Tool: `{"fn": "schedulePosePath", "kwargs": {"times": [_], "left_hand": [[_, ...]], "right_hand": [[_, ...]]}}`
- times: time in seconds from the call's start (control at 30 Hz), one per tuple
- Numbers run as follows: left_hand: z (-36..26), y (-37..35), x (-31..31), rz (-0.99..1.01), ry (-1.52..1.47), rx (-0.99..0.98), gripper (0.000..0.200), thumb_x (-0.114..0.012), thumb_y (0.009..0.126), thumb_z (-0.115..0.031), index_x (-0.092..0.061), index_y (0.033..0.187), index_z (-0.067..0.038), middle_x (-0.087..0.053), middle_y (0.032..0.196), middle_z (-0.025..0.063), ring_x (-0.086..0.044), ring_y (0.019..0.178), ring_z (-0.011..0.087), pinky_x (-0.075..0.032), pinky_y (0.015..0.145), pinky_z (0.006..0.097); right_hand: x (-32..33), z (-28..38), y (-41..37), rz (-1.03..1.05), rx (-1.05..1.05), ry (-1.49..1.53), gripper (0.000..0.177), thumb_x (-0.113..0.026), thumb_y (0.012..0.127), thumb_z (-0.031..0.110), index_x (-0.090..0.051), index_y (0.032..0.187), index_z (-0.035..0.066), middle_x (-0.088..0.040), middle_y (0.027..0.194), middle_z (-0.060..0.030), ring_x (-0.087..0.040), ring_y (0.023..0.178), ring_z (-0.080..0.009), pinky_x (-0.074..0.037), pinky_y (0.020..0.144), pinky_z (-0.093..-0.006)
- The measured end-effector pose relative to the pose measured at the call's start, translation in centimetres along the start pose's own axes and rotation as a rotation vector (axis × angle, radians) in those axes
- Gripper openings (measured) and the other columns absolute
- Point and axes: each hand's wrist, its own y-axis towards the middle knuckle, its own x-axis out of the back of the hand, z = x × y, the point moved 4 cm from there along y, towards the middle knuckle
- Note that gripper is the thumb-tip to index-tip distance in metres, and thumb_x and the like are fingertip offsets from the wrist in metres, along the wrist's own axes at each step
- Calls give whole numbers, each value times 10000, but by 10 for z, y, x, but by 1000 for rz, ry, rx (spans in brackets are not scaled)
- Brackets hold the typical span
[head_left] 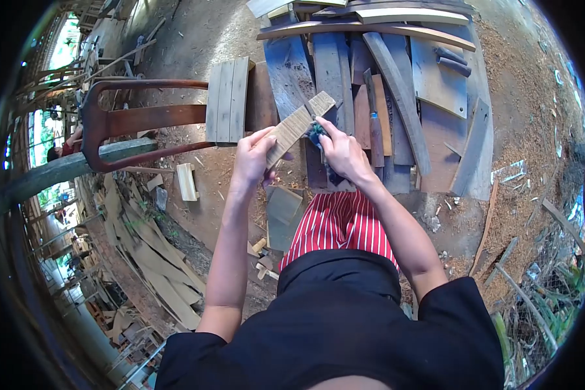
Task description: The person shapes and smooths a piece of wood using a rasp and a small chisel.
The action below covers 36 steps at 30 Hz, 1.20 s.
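My left hand [257, 156] is closed around the lower end of a short, pale wooden strip [294, 127], thumb on its upper face. The strip slants up to the right over the near edge of the bench. My right hand [346, 155] grips a narrow-bladed tool [316, 134] with a blue-green handle. Its thin dark blade crosses the strip near the far end. Most of the handle is hidden under my fingers.
Planks and offcuts cover the low wooden bench [457, 170]; a knife with a blue handle [374, 120] lies among them. To the left stands a wooden chair [151, 120]. Cut boards [143, 250] lie on the ground at lower left, wood shavings [520, 123] at right.
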Motion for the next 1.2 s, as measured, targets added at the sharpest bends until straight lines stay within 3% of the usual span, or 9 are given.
{"fn": "schedulePosePath", "kwargs": {"times": [0.13, 0.33, 0.47, 0.57, 0.6, 0.67, 0.8, 1.0, 1.2], "left_hand": [[-12, -1, -12, -32, 35, -1, 358, -422, 927, -137, -602, 1196, 16, -684, 727, 139, -528, 406, 95, -378, 316, 219], [-25, 3, -9, -5, 148, 5, 365, -420, 929, -149, -608, 1196, 13, -666, 689, 135, -496, 365, 104, -348, 293, 234], [-31, 2, -16, -22, 191, -9, 366, -419, 930, -142, -602, 1202, 22, -659, 679, 139, -466, 343, 102, -334, 285, 235], [-31, 1, -19, -38, 145, -6, 368, -424, 927, -138, -598, 1202, 34, -654, 670, 135, -480, 349, 111, -345, 293, 233], [-33, 2, -18, -45, 116, -12, 368, -424, 927, -137, -597, 1200, 38, -654, 667, 133, -490, 354, 115, -351, 296, 233], [-32, 6, -13, -26, 175, -9, 370, -425, 922, -133, -597, 1202, 38, -655, 667, 133, -510, 364, 121, -359, 300, 232], [-37, 8, -14, -37, 201, -31, 364, -429, 917, -127, -605, 1195, 30, -657, 667, 141, -527, 376, 121, -362, 294, 243], [-19, 21, -6, -46, 86, -149, 297, -465, 892, -98, -646, 1065, 63, -639, 670, 110, -616, 472, 163, -393, 303, 260], [-30, 19, -10, -31, 181, -128, 327, -453, 899, -116, -645, 1112, 41, -626, 662, 88, -627, 478, 161, -454, 321, 289]], "right_hand": [[0, 9, -50, 33, 31, 75, 473, -447, 936, 257, -445, 1407, 220, -627, 916, -349, -648, 888, -460, -514, 834, -515], [2, -11, 4, -80, 35, 135, 445, -417, 944, 244, -459, 1375, 144, -643, 943, -298, -620, 906, -469, -477, 831, -516], [3, 3, -54, -73, 88, 111, 462, -424, 941, 234, -453, 1399, 175, -654, 901, -290, -656, 853, -427, -495, 814, -499], [9, -10, -24, 23, -101, 231, 459, -448, 929, 232, -465, 1382, 161, -624, 1095, -291, -609, 1046, -420, -456, 923, -462], [-4, -32, 3, -133, -1, 159, 445, -431, 932, 258, -490, 1359, 151, -643, 928, -302, -654, 866, -423, -500, 804, -491], [-1, -30, 11, -127, -13, 136, 452, -424, 935, 263, -485, 1367, 148, -642, 942, -303, -657, 876, -415, -501, 812, -489], [5, -7, -52, -21, -37, 166, 468, -428, 927, 262, -467, 1381, 155, -628, 976, -321, -620, 970, -453, -480, 866, -500], [-5, -45, 20, -132, -22, 145, 448, -429, 929, 267, -483, 1357, 143, -628, 1101, -249, -590, 1050, -428, -467, 895, -473], [15, 1, -39, 23, -85, 184, 466, -455, 915, 192, -475, 1376, 128, -592, 1225, -249, -556, 1162, -400, -428, 993, -428]]}}
